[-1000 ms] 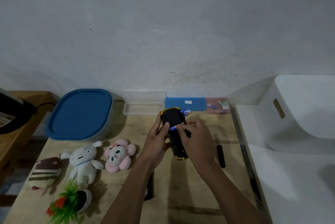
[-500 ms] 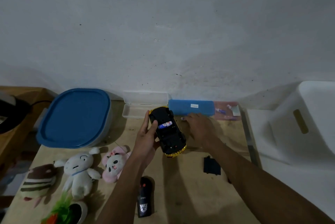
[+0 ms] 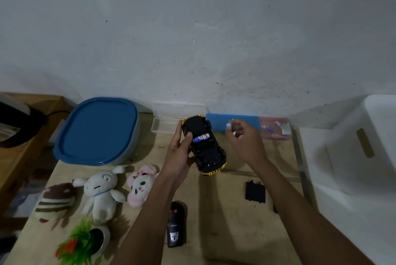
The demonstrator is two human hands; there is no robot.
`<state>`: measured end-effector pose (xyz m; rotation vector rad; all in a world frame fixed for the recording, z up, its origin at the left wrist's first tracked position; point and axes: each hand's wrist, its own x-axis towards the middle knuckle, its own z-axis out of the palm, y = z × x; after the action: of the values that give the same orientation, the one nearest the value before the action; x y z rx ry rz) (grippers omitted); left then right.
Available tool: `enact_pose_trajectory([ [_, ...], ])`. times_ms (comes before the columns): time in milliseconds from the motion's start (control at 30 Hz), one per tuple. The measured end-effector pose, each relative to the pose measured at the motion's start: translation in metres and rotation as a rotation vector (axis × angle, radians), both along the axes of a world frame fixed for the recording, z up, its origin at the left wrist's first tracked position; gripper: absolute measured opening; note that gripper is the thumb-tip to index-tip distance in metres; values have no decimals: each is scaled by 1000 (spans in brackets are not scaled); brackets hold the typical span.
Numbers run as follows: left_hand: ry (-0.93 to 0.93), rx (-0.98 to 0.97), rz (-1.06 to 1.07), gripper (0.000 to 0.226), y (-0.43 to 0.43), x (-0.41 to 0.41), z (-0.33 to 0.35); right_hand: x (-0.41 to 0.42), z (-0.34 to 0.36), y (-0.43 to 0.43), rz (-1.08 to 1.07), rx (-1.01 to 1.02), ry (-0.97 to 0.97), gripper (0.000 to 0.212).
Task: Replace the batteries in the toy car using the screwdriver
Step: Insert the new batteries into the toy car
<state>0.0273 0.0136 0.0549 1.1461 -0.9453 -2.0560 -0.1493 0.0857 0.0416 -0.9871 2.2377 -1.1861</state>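
Observation:
The yellow toy car (image 3: 203, 146) is upside down above the wooden table (image 3: 231, 232), black underside up. My left hand (image 3: 180, 151) grips its left side. One blue-and-white battery (image 3: 201, 137) lies in the open battery bay. My right hand (image 3: 242, 138) is just right of the car, fingers pinched on another small battery (image 3: 230, 127). The black battery cover (image 3: 255, 191) lies flat on the table to the right. A dark end that may be the screwdriver (image 3: 275, 209) peeks out beside my right forearm; the rest is hidden.
A blue-lidded container (image 3: 96, 129) sits at the left, an open clear case (image 3: 171, 123) and a blue box (image 3: 233, 122) against the wall. Plush toys (image 3: 100, 191), a small potted plant (image 3: 85, 241) and a black remote (image 3: 176, 228) lie near the front. A white bin (image 3: 360, 146) stands right.
My right hand left the car, reached toward the blue box and now holds a small battery beside the car. The view shifted, bringing the battery cover and remote into sight.

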Motion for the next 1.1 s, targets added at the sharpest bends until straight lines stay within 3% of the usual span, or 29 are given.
enact_pose_trajectory([
  [67, -3, -15, -2, 55, 5, 1, 4, 17, 26, 14, -23, -132, -142, 19],
  [200, -9, -64, -30, 57, 17, 2, 14, 57, 51, 41, 57, -214, -124, 21],
  [433, 0, -168, -55, 57, 40, 7, 34, 86, 43, 58, 128, -260, 336, 23],
  [567, 4, -201, -39, 58, 49, 12, 40, 92, 42, 66, 157, -297, 481, 22],
  [900, -19, -231, -50, 57, 58, 17, 48, 100, 36, 72, 159, -302, 616, 26],
  [1100, -16, -241, -59, 57, 57, 21, 51, 99, 41, 71, 161, -260, 491, 24],
])
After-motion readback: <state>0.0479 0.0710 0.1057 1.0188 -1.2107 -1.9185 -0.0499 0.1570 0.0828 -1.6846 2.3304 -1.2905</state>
